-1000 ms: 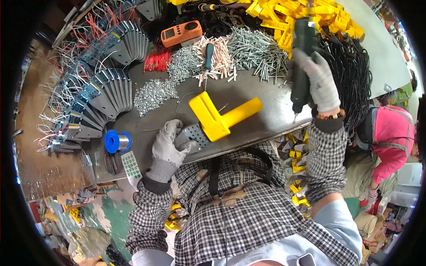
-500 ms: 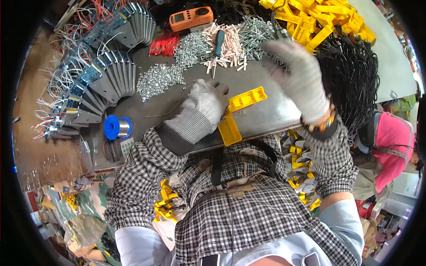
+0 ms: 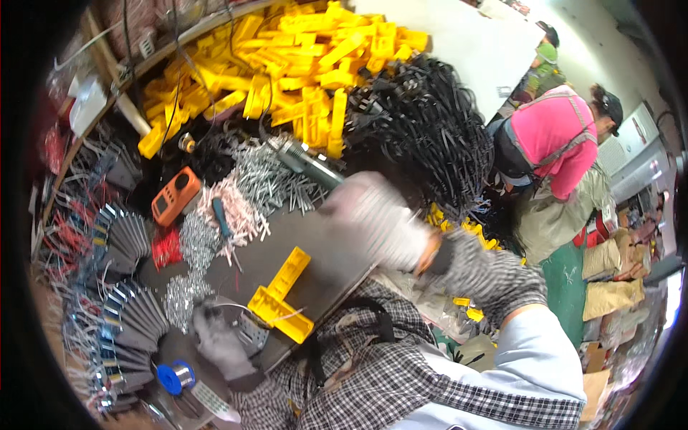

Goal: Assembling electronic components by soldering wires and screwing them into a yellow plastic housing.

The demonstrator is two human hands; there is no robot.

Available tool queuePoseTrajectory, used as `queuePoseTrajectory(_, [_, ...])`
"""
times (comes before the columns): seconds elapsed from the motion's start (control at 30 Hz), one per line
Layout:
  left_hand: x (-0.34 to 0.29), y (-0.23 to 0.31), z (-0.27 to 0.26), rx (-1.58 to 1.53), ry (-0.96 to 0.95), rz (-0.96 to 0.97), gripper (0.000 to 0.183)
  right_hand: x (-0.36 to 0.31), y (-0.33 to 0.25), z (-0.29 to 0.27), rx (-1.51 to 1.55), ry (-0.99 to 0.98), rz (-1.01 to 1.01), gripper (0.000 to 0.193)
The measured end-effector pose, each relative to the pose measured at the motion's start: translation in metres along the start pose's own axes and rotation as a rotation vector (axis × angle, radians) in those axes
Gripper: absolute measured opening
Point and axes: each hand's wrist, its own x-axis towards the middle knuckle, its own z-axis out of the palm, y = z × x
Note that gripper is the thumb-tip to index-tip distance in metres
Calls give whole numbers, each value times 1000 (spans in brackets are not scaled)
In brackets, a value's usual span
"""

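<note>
Workbench: dark tabletop point(image 3: 330, 251), orange meter point(image 3: 175, 197) on it; places below are relative to the meter.
Background: co-worker in pink top point(image 3: 555, 132), bent over, well right of meter.
Yellow housing point(image 3: 276, 308): roughly T-shaped, right of meter and nearer the wearer, close to bench edge.
Grey perforated bracket point(image 3: 252, 333): nearer than meter, at the housing's left side.
Left hand point(image 3: 218, 340): grey glove, nearer than meter, right by bracket; blurred, cannot tell how far fingers are bent or whether they grip it.
Right hand point(image 3: 380, 222): pale striped glove, right of meter, at near end of dark power tool point(image 3: 312, 165); blurred, cannot tell finger closure or hold.
Yellow pile point(image 3: 315, 57): loose housings, beyond meter and to its right.
Black cables point(image 3: 430, 129): big heap, farther right of meter.
Small parts: screws point(image 3: 276, 175) and pink sleeves point(image 3: 236, 204) right of meter; red pieces point(image 3: 166, 249) just nearer.
Blue spool point(image 3: 172, 378): well nearer than meter.
</note>
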Motion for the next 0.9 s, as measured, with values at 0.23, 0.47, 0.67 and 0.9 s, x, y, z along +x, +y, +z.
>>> queuePoseTrajectory(0.23, [-51, 20, 24, 1480, -585, 531, 99, -74, 254, -84, -360, 287, 898, 20])
queuePoseTrajectory(0.47, [-22, 20, 20, 1538, -651, 442, 95, -29, 310, -102, 374, 283, 955, 33])
queuePoseTrajectory(0.67, [-19, 24, 25, 1587, -691, 434, 93, 9, 328, -92, 80, -334, 1035, 41])
queuePoseTrajectory(0.9, [-20, 32, 30, 1476, -752, 635, 89, 6, 353, -127, -9, 532, 808, 34])
